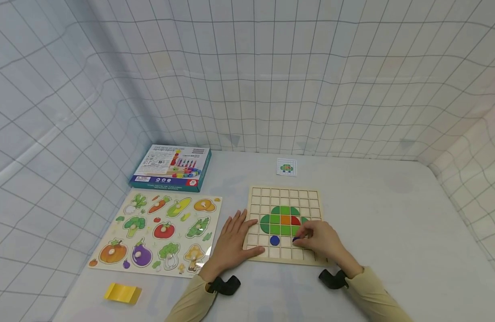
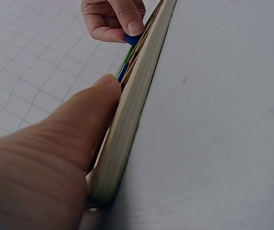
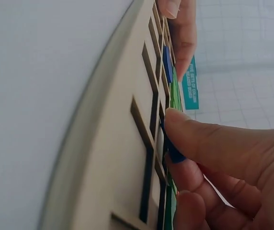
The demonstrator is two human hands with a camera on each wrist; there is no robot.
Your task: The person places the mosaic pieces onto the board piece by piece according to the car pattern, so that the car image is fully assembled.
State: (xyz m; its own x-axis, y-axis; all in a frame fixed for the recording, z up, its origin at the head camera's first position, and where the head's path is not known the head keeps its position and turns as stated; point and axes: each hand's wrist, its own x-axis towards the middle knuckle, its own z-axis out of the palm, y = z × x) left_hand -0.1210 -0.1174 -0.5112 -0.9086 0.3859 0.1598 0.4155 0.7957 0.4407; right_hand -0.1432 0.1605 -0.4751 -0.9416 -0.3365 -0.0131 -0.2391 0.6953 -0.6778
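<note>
A wooden grid board (image 1: 285,261) lies on the table with green, orange and red pieces forming a car shape in its middle. One blue disc (image 1: 275,240) sits in a cell below the green row. My right hand (image 1: 322,241) pinches a second blue disc (image 3: 175,152) between thumb and fingers, tilted at a cell to the right of the first. My left hand (image 1: 232,243) rests on the board's left edge, fingers spread, its thumb (image 2: 91,103) along the near left part. The right hand partly hides the green pieces at the car's right end.
A small pattern card (image 1: 286,167) lies behind the board. To the left are a vegetable peg puzzle (image 1: 151,232), a boxed toy set (image 1: 171,167) and a folded yellow piece (image 1: 123,293). Grid-patterned white sheets (image 1: 288,89) rise behind and at both sides of the table.
</note>
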